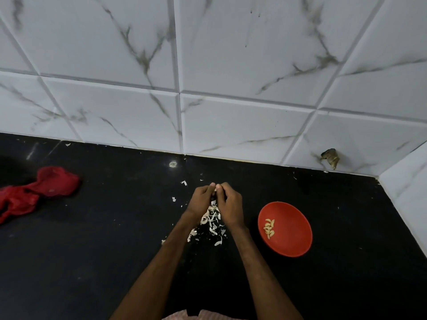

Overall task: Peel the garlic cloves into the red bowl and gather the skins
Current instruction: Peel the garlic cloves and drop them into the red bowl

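The left hand (202,196) and the right hand (230,202) are being held together above the middle of the black counter (115,227), knuckles turned upward and the backs of both hands being presented to the camera. The fingers of both hands are being kept tightly curled, and their tips are being brought together at the far side, where a small pale piece (215,191) is being pinched between them; it is being hidden for the most part by the fingers, so its form cannot be told. The two bare forearms are being extended forward from the lower edge of the view and are being angled inward, so that the wrists are being set close together. Directly beneath the hands and wrists, a loose heap of garlic skins (211,219) is being shown on the counter, with single flakes being scattered around it. To the right of the right wrist, apart from it, the red bowl (300,227) is being shown standing upright on the counter, a small cluster of peeled cloves (269,227) being contained at its left side. Far to the left, a crumpled red cloth (39,190) is being shown. Behind the counter, a white veined tiled wall (231,65) is being shown, with a broken patch (331,158) low at its right.
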The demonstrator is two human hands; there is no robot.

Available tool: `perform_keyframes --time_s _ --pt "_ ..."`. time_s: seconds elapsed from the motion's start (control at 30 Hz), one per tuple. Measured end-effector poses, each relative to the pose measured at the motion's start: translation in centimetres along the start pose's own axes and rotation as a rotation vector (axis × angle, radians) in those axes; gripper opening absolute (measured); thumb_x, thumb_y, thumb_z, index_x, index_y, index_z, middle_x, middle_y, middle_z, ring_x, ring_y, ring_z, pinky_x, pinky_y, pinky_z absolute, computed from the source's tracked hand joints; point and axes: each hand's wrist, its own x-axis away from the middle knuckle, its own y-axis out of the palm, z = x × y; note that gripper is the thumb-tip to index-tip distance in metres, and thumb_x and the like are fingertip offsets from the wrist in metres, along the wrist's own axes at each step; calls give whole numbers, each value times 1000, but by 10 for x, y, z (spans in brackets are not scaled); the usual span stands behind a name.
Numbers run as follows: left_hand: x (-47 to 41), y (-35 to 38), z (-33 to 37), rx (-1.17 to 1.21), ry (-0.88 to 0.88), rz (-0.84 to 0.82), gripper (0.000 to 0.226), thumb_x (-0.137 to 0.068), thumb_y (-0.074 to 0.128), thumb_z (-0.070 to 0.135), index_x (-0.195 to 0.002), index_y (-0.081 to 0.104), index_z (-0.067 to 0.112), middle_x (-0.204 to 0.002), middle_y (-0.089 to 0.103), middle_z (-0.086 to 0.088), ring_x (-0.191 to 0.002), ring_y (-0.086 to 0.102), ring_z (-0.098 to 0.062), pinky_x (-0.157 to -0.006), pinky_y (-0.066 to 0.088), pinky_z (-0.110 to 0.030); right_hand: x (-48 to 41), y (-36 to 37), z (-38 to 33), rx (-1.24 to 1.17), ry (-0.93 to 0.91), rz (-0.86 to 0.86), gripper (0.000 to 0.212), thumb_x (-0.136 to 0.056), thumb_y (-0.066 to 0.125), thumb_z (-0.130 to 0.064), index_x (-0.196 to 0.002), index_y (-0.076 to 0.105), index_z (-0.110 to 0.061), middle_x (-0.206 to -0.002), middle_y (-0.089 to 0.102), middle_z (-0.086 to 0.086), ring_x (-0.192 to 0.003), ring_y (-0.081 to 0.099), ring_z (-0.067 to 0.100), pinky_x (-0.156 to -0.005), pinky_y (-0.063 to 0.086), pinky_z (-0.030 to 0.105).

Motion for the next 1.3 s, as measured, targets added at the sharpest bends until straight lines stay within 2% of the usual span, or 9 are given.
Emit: perform_keyframes --time_s 0.13,0.23,0.43,0.63,0.77,0.83,1.03,1.13,1.3 --pt "-5 -7 -8 -397 198 17 26 -104 48 21 -79 55 22 -71 61 8 -66 57 -11 -64 46 -35 -6 1 -3 -74 228 -2 29 -105 49 -24 -81 61 -13 -69 58 -3 -59 49 5 -55 42 29" --pt "-1 -7 -7 -580 229 56 16 -103 50 27 -88 54 28 -79 64 9 -74 62 -9 -67 47 -35 -10 -2 -3 -72 289 -47 31 -105 47 -26 -84 63 -10 -71 57 1 -60 47 7 -56 39 28" --pt "-4 -10 -8 -318 232 76 4 -95 64 17 -98 64 19 -89 71 2 -84 70 -15 -77 58 -38 -10 -7 -4 -131 319 -70 32 -104 48 -27 -76 61 -20 -66 54 -1 -58 45 8 -56 37 33" --pt "-2 -16 -3 -60 130 56 11 -100 56 10 -94 65 6 -71 61 2 -53 48 -1 -53 41 -21 -9 -11 -3 -56 228 -41 34 -103 50 -30 -75 55 -10 -65 56 8 -55 45 9 -55 42 44" --pt "2 -13 -1 -57 145 41 17 -102 54 11 -105 65 -1 -69 63 8 -51 53 3 -48 40 -11 -11 -13 -4 34 146 -77 31 -104 50 -29 -79 58 -13 -65 59 3 -54 51 16 -55 44 41" --pt "0 -15 -1 -67 139 34 16 -101 54 11 -99 67 1 -60 62 11 -48 51 2 -47 39 -12 -11 -14 -4 84 112 -113 30 -104 49 -30 -79 57 -17 -65 58 0 -55 52 14 -54 42 38" --pt "-6 -14 3 -183 82 36 20 -101 54 9 -87 68 5 -63 61 7 -48 53 4 -52 40 -13 -9 -14 -1 166 29 -139 28 -106 44 -32 -85 56 -17 -74 62 -3 -65 59 12 -59 45 35" --pt "-13 -17 5 -305 51 -11 24 -100 55 10 -82 69 4 -64 62 2 -57 52 -5 -60 42 -23 -7 -14 2 216 -12 -154 28 -107 42 -34 -88 56 -19 -77 62 -4 -71 60 11 -61 46 35" --pt "-12 -19 8 -442 73 -35 14 -100 57 14 -89 62 7 -81 64 -2 -75 58 -13 -74 49 -33 -7 -16 5 276 16 -156 30 -107 40 -37 -86 53 -21 -75 58 -4 -68 56 12 -60 40 35"
